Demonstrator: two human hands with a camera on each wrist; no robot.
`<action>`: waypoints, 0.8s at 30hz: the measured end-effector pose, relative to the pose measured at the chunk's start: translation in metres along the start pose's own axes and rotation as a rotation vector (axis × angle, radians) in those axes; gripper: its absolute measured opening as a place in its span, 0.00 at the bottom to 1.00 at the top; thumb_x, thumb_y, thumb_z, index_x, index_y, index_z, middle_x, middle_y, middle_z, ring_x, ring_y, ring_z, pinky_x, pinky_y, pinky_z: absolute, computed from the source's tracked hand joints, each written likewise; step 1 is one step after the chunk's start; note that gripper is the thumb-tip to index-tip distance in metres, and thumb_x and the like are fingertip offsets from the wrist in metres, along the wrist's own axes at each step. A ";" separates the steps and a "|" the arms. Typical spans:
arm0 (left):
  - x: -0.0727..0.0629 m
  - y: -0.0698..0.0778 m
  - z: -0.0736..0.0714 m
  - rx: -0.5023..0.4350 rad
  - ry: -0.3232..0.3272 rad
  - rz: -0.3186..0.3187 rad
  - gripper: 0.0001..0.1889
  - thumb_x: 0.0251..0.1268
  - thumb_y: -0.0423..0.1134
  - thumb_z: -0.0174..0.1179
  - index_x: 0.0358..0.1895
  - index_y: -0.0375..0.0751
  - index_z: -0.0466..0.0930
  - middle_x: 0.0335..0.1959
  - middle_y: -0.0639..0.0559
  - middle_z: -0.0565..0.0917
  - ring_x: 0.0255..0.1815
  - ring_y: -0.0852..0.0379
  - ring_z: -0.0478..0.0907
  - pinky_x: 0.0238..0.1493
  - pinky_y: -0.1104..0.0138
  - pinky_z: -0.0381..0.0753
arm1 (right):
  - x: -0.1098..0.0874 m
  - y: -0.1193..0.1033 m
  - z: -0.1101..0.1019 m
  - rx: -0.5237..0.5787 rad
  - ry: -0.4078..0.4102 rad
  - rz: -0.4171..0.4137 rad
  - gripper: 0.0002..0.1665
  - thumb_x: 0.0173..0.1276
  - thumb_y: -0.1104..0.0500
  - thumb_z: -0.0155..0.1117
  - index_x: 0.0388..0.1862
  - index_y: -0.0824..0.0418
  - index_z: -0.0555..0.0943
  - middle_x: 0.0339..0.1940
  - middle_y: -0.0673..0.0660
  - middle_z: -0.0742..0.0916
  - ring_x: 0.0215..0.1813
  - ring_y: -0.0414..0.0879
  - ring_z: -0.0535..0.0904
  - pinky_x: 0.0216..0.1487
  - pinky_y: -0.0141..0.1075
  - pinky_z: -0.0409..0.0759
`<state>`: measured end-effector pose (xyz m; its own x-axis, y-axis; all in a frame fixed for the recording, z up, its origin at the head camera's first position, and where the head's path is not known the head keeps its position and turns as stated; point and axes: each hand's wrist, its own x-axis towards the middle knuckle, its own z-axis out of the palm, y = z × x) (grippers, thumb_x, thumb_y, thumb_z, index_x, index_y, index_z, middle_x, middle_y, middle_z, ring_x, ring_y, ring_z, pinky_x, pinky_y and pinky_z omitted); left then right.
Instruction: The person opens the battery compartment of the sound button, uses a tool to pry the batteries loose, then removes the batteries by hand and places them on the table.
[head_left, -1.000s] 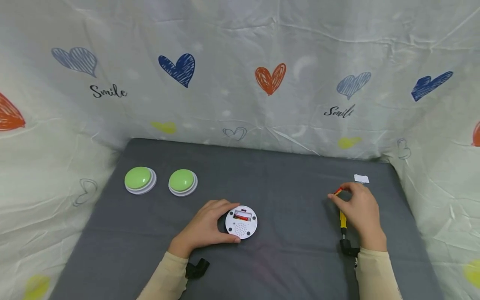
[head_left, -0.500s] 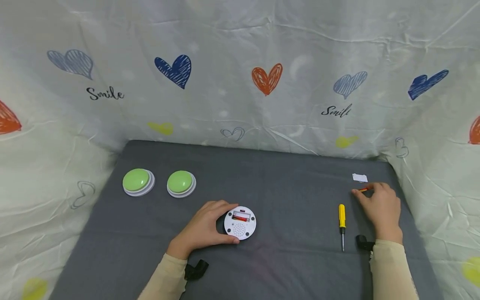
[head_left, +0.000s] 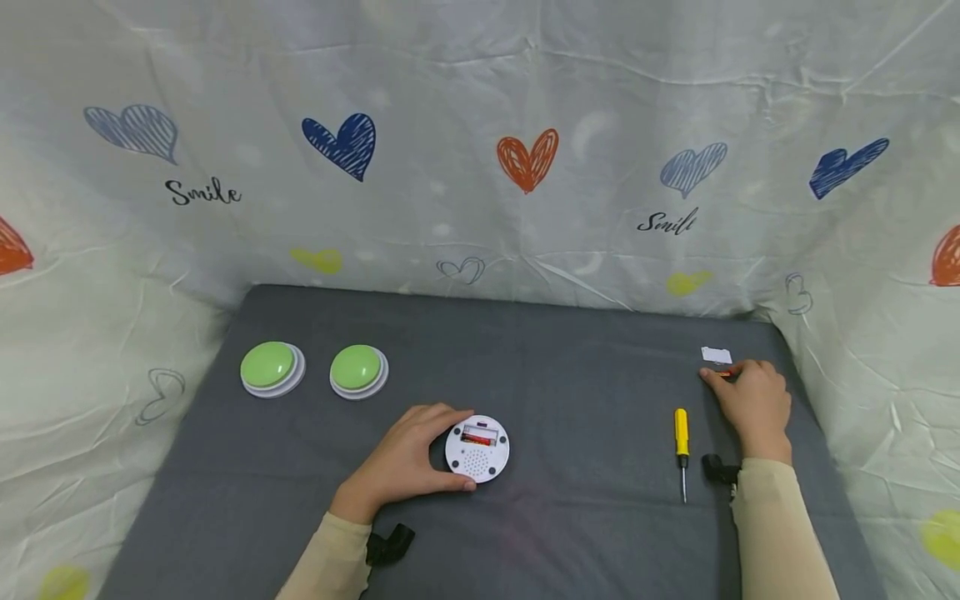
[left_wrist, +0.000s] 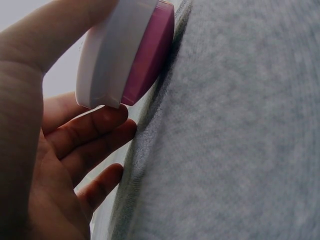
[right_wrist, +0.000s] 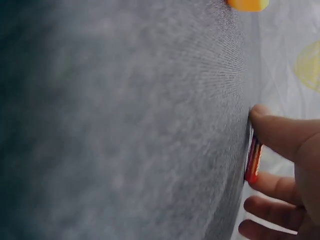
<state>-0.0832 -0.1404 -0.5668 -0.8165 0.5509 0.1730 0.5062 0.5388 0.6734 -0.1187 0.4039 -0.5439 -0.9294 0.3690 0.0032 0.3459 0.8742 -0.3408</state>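
My left hand grips a round white push-button by its edge, thumb at the near side and fingers at the far side. It lies upside down; its pink top faces the cloth in the left wrist view. In its uncovered battery compartment a red battery lies in one slot, with the slot beside it bare. On the right, my right hand pinches another red battery between thumb and index finger, low at the cloth. Just beyond those fingertips lies a small white cover.
A yellow-handled screwdriver lies left of my right forearm, tip towards me. Two green push-buttons, one at the far left and one beside it, stand upright. Behind the grey cloth hangs a white curtain with hearts.
My right hand, with the battery in its fingers, has moved right and down to the cloth near the white cover, uncovering the screwdriver. The left hand keeps its grip on the push-button.
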 end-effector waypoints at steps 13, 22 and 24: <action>-0.002 -0.003 0.001 0.000 0.002 -0.009 0.51 0.45 0.72 0.84 0.74 0.54 0.82 0.61 0.66 0.83 0.63 0.54 0.77 0.68 0.48 0.77 | 0.007 -0.002 0.004 0.038 -0.033 0.075 0.38 0.75 0.41 0.72 0.56 0.78 0.81 0.55 0.78 0.79 0.57 0.78 0.74 0.58 0.73 0.74; -0.003 -0.005 0.002 0.023 0.001 -0.004 0.51 0.45 0.73 0.83 0.74 0.54 0.82 0.60 0.66 0.83 0.62 0.55 0.77 0.67 0.50 0.77 | -0.009 -0.016 -0.002 0.094 -0.009 0.033 0.42 0.80 0.43 0.69 0.71 0.79 0.76 0.66 0.82 0.77 0.65 0.81 0.71 0.65 0.74 0.70; -0.002 -0.004 0.002 0.021 0.005 0.006 0.51 0.45 0.72 0.84 0.74 0.52 0.82 0.60 0.66 0.83 0.62 0.54 0.77 0.67 0.50 0.77 | -0.019 -0.026 -0.005 0.143 0.027 -0.063 0.38 0.81 0.48 0.70 0.72 0.78 0.76 0.67 0.81 0.78 0.65 0.79 0.74 0.64 0.73 0.72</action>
<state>-0.0828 -0.1422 -0.5716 -0.8146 0.5511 0.1807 0.5169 0.5485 0.6572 -0.1092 0.3750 -0.5306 -0.9442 0.3250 0.0531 0.2635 0.8424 -0.4700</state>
